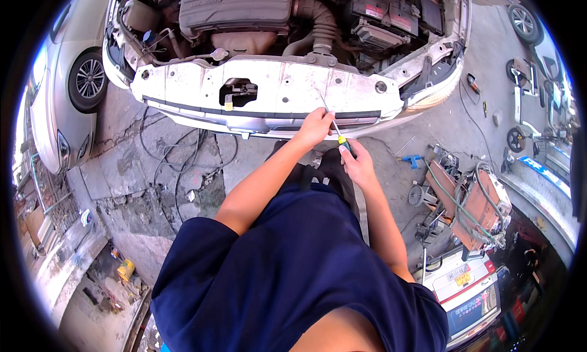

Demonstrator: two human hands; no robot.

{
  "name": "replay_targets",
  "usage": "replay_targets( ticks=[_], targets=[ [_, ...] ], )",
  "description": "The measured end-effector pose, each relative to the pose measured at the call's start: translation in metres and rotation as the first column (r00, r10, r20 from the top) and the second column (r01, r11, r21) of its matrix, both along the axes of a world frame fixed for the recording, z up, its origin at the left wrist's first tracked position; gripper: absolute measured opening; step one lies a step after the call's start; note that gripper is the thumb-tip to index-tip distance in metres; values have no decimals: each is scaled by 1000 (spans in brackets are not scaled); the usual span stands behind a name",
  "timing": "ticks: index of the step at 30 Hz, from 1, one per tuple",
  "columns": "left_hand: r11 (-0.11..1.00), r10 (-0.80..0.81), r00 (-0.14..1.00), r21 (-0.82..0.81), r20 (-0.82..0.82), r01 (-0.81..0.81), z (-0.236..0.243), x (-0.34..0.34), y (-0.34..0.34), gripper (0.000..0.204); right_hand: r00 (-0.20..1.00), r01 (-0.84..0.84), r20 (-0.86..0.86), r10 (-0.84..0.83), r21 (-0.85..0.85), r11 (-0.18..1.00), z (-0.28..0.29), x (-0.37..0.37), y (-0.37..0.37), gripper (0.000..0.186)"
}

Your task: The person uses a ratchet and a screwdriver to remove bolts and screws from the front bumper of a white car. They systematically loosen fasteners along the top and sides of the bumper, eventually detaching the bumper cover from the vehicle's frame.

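Left fingers (pixel 328 116) clamped on screwdriver shaft (pixel 335 128), right fingers (pixel 347 154) on its handle (pixel 342 140)

Navy short-sleeved shirt (pixel 269 266) — dark trousers (pixel 337 171) below

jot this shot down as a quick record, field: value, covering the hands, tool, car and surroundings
tool: screwdriver, yellow-and-green handle
left hand: fingers at its metal shaft
right hand: holding the handle
tip: toward the white front panel; contact unclear
car: engine bay exposed, dark engine cover showing
floor: black cable, blue tool
far left: silver car
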State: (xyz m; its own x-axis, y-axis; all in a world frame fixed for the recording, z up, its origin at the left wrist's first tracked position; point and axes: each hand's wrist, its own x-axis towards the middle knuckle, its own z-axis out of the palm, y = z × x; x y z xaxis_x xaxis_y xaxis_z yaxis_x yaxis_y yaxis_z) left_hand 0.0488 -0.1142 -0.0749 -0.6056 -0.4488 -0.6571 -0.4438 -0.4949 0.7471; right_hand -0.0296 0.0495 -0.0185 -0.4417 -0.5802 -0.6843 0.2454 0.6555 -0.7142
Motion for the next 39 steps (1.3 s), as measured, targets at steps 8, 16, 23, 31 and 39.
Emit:
replay_targets(
  ticks=[8, 16, 23, 31, 39],
  targets=[
    [969, -166, 984, -174, 63, 174, -5, -49, 2, 33, 970, 237, -46, -239, -41, 971, -11, -3, -4, 33],
    [943, -222, 964, -217, 149, 251, 3, -51, 5, 34, 963, 268, 26, -267, -35, 963, -10, -5, 2, 34],
    [947, -200, 967, -224, 156, 232, -6, -54, 15, 35, 870, 391, 314, -380, 29, 920, 3, -20, 5, 32],
    [984, -71, 993, -154, 97, 85, 3, -64, 25, 32, 892, 287, 338, -299, 85, 954, 16, -51, 4, 29],
    [982, 38, 997, -188, 71, -24, -8, -77, 40, 31, 895, 177, 390, -216, 134, 975, 30, -87, 0, 31]
  ],
)
